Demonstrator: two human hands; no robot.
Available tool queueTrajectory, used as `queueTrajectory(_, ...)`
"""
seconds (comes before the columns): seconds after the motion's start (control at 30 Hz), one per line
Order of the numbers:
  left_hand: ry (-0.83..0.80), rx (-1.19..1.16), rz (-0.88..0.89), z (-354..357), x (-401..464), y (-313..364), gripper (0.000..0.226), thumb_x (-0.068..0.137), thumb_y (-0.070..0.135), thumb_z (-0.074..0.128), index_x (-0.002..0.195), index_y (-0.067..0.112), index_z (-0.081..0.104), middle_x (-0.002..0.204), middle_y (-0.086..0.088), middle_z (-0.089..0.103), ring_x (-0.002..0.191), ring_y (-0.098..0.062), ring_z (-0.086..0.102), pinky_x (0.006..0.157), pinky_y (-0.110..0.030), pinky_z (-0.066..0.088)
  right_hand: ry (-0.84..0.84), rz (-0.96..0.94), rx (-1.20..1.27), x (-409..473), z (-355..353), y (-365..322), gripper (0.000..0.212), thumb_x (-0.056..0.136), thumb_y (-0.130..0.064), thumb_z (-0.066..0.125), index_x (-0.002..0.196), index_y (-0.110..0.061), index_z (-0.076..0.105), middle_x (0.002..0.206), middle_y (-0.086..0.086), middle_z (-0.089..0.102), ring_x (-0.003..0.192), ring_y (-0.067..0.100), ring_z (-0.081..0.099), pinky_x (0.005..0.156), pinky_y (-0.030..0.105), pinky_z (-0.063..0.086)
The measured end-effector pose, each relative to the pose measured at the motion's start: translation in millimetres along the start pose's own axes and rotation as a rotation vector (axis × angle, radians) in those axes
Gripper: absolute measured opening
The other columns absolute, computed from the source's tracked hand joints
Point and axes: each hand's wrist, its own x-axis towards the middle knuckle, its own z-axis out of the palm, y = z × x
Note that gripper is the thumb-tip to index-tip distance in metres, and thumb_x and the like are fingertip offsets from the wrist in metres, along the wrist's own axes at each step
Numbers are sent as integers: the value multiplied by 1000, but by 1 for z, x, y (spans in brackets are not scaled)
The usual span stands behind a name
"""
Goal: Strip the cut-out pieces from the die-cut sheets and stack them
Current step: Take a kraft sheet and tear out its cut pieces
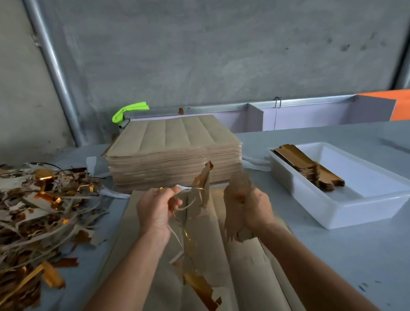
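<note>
Blurring hides most of the bundle [237, 208] in the right hand [255, 206]; it reads as brown cut-out pieces gripped upright, ragged lower ends hanging below the fist, top rising above the knuckles. Exact count of pieces: cannot tell.

Left hand [154, 211] clamped on thin waste strips [192, 251]. Strips trail from the fist two ways: one strand up and right to a torn gold-backed scrap near the stack [173, 154], the rest hanging down toward me, ending in a gold foil tail between the forearms.

Sheet [242, 260] lies flat on the table [347, 255] under both hands, long axis running from me toward the stack, creases parallel to that. Its near end is cut off by the frame edge.

Stack of sheets sits beyond the hands, creases running the same way.

Tray [344, 209], white, to the right, well apart from the right hand; finished pieces [309, 166] piled at its far left corner, long axis slanting near-right.

Scrap heap [31, 216] to the left, partly out of view.
</note>
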Motion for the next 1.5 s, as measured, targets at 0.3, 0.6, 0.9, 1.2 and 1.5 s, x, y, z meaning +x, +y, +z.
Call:
queueTrajectory(0.3,-137,270,30,7,2,-9,21,91,-9,43,89,11,40,79,-11,62,49,-6,44,38,-13,34,-150,-82,5,9,36,-15,20,79,-35,70,92,-19,65,91,-1,65,84,15,62,78,30,55)
queueTrajectory(0.6,-426,779,322,2,6,-8,35,69,49,76,82,27,51,80,7,64,68,-2,56,60,-25,49,4,-79,-67,13,42,-27,16,91,-17,52,78,-12,60,80,8,65,73,25,59,63,31,48)
queueTrajectory(0.9,-106,958,622,-8,37,14,29,94,23,54,69,10,50,57,-3,47,58,-24,46,54,-36,38,11,31,-109,23,22,-3,12,90,-11,55,92,-4,65,87,9,65,80,24,63,74,34,55)
queueTrajectory(1.2,252,964,560,-37,53,5,29,98,25,48,74,10,48,59,-4,47,58,-26,47,48,-29,27,-84,377,169,29,-15,57,14,87,-8,60,96,1,65,93,18,63,86,30,62,66,35,53)
queueTrajectory(1.5,8,1038,733,-12,23,5,30,87,46,58,77,18,55,61,2,57,59,-21,55,50,-27,40,-248,481,631,16,-33,61,13,82,-19,71,86,-7,66,82,15,68,73,26,65,51,31,52)
